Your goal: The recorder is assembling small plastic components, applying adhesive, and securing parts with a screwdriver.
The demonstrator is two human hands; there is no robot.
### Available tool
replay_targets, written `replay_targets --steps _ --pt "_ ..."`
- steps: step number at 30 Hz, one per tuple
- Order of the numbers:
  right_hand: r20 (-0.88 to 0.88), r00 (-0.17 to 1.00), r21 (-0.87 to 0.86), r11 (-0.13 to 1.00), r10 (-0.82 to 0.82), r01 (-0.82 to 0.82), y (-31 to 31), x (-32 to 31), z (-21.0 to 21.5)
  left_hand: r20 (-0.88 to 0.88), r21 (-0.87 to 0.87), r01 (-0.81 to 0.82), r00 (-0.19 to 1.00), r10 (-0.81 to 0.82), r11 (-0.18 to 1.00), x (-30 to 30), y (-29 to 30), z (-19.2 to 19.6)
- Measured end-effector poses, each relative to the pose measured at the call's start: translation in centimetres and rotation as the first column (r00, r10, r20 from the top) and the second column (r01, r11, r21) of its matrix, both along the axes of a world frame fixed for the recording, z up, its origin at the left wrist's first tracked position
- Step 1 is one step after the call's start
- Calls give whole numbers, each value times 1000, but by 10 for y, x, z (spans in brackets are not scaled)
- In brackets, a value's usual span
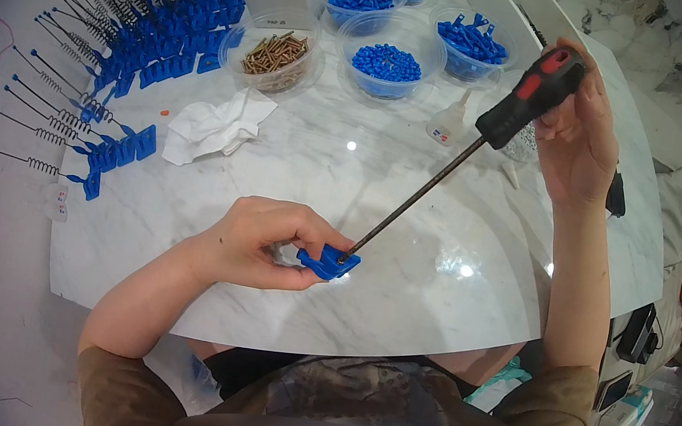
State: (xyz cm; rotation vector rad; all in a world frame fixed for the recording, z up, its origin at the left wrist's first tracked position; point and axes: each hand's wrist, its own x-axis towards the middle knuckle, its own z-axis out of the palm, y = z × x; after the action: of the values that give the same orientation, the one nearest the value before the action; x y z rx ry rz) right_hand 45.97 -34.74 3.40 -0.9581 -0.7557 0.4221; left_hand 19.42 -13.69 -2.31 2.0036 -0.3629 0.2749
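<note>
Blue plastic is what the left hand (249,242) pinches: a small blue bracket (329,261), held flat on the marble table (396,314) near its front edge, thumb and fingers closed on its left end. The right hand (576,131) is raised well above and to the right, fingers wrapped tight round the black-and-red handle of a long screwdriver (460,157), whose thin shaft slants down so the tip sits in a hole on top of the bracket (whether a screw is under the tip is too small to tell).

As for progress, a good deal seems done. Along the table's left edge lie rows of finished assemblies (133,21), each a blue piece with a black rod and coiled spring sticking out to the left, and the row runs from the far corner down to a last few near the left hand. What remains looks plentiful too: a tub of brass screws (275,54) and several clear tubs of blue parts (387,62) at the back are well stocked.

The bracket itself is glossy, bright blue, flat and angular, with a raised lip; it carries no rod or spring yet. A crumpled white tissue (215,125) lies between the tubs and the left hand.
</note>
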Motion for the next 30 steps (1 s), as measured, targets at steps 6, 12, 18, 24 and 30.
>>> replay_targets --steps 6,12,18,24,30 --pt "16 1000 54 998 23 -24 4 -3 0 -15 0 5 1000 -5 1000 0 0 1" --pt "60 981 95 977 186 -191 0 3 -4 -9 -8 4 1000 -4 1000 0 0 -1" --pt "-76 991 51 993 112 -108 -2 -2 3 -16 -18 2 1000 -2 1000 1 -1 1" --pt "0 994 58 993 105 -105 1 -11 2 -5 -9 7 1000 -7 1000 1 -1 0" --pt "-23 995 74 992 100 -98 2 -4 -5 2 1 4 1000 -4 1000 1 -1 1"
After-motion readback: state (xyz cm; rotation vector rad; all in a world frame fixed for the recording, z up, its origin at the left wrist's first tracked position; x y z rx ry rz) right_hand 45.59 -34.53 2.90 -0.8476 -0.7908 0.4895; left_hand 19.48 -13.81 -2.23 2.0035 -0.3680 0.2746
